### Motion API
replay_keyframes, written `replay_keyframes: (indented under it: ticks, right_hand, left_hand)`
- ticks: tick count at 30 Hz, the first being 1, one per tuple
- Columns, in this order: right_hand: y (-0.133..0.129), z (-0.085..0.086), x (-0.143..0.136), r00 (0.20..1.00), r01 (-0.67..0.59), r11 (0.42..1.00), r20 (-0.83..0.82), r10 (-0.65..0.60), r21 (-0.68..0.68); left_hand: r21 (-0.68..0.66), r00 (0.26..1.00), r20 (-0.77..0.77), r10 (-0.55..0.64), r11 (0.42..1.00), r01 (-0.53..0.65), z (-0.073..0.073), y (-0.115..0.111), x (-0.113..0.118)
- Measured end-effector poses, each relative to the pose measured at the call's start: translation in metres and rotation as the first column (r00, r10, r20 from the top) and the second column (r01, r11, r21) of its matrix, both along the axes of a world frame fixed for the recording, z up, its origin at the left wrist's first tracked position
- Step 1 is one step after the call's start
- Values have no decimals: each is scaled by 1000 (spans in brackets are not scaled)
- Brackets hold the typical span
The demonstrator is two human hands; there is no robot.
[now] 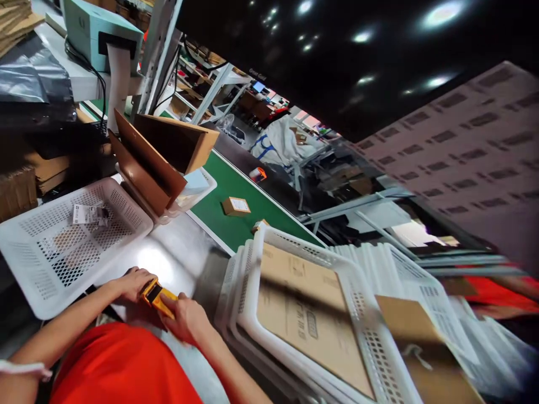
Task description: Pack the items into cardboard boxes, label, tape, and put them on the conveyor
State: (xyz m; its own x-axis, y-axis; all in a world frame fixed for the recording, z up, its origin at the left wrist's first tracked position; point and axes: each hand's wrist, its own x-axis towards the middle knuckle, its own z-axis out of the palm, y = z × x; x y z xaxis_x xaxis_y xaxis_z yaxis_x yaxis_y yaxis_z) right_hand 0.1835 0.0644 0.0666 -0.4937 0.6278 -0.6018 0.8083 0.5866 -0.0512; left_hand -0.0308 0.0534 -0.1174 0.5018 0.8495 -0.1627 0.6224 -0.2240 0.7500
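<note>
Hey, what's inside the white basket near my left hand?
In the white basket lies a small packet with a white label. The packet covers the patch of basket floor beneath it, so that can't be seen.

Noted upper right: dark glossy panel [303,67] with bright light spots [444,14]. Just ahead: green belt [272,207], white-edged, set diagonally beside shiny metal tabletop [179,244]. Farther back: pale metal frame [214,92], grey floor [249,134], cluttered desks [263,104], small lit screen [258,86].

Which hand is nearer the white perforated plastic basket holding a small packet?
Left: the left hand is just right of the basket; the right hand is farther right.
</note>
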Motion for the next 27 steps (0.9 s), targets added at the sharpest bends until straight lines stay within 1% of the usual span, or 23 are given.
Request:
replay_keyframes:
  ticks: [2, 4, 7, 9, 11, 12, 14, 16, 17, 18, 20, 22, 24, 25, 27]
  right_hand:
    - [-2, 3, 13, 1000, 14, 1000, 7, -13, -26]
    - [-6, 3, 34, 999, 34, 998, 19, -33, -46]
    - [-13, 0, 64, 997, 79, 995, 29, -78, -58]
    - [-17, -4, 74, 994, 101, 993, 33, -100, -64]
    - [-19, -8, 76, 993, 119, 991, 32, -117, -66]
    - [-20, -10, 75, 992, 127, 990, 26, -126, -64]
    - [-23, -11, 74, 989, 147, 987, 5, -147, -64]
    - [-27, -11, 79, 985, 166, 983, -22, -168, -77]
    - [-31, -11, 86, 983, 176, 980, -35, -180, -92]
    - [-35, -11, 95, 979, 192, 975, -42, -197, -110]
    - [-45, -11, 119, 971, 224, 964, -56, -234, -146]
    - [-56, -14, 145, 959, 265, 951, -58, -277, -162]
    - [-64, -20, 164, 950, 297, 940, -50, -309, -166]
    - [-67, -25, 169, 947, 305, 937, -48, -316, -169]
    - [-69, -37, 170, 945, 310, 935, -55, -323, -174]
  left_hand:
    - [-6, 1000, 1, -14, 1000, 14, 2, 1, -4]
    - [-33, 1000, 5, -10, 999, 10, 6, 2, -8]
    - [-108, 1000, -13, 18, 994, -19, 15, 3, -9]
    - [-181, 995, -71, 65, 980, -77, 23, 7, 0]
    - [-233, 974, -162, 158, 953, -193, 31, 9, 16]
    - [-232, 952, -214, 219, 935, -268, 34, 10, 27]
    - [-178, 883, -317, 347, 893, -414, 41, 8, 50]
    - [-97, 801, -399, 446, 848, -520, 47, 3, 68]
    - [-61, 767, -427, 479, 831, -553, 49, 1, 75]
    - [-31, 742, -448, 500, 820, -571, 51, -1, 79]
    - [6, 716, -472, 514, 814, -581, 55, -2, 82]
    - [23, 708, -486, 513, 817, -576, 59, -2, 82]
    - [29, 704, -495, 509, 820, -572, 62, -1, 81]
    - [28, 704, -499, 506, 821, -570, 64, -1, 80]
    - [18, 706, -508, 494, 825, -565, 69, 0, 81]
